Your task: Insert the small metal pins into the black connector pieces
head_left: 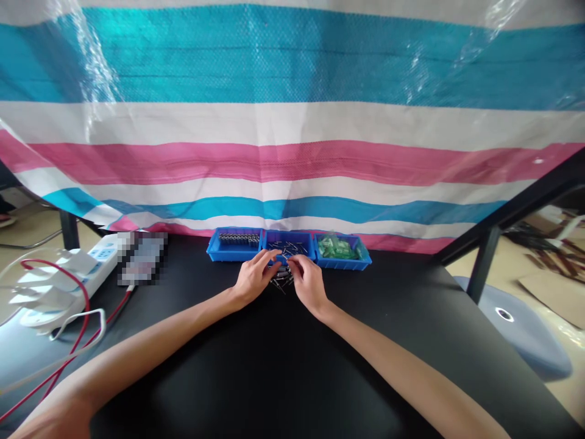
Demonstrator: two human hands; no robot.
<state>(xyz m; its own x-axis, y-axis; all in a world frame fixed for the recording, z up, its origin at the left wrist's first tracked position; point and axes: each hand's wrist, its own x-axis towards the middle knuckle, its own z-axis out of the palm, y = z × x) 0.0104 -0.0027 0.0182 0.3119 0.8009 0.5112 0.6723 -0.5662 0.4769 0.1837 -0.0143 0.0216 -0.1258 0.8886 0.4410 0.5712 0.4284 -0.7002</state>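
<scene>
My left hand is at the front of the middle blue bin, fingers curled and thumb close to the index finger. What it holds, if anything, is too small to make out. Facing it, my right hand pinches a thin metal pin between thumb and fingers. A loose pile of small metal pins lies on the black table between both hands, partly covered by them. More thin pins are scattered inside the middle bin.
The left blue bin holds rows of small metal cylinders. Green-tinted plastic packets fill the right blue bin. At left are a power strip, cables and a blurred phone. A striped sheet hangs behind; a grey stool stands at right.
</scene>
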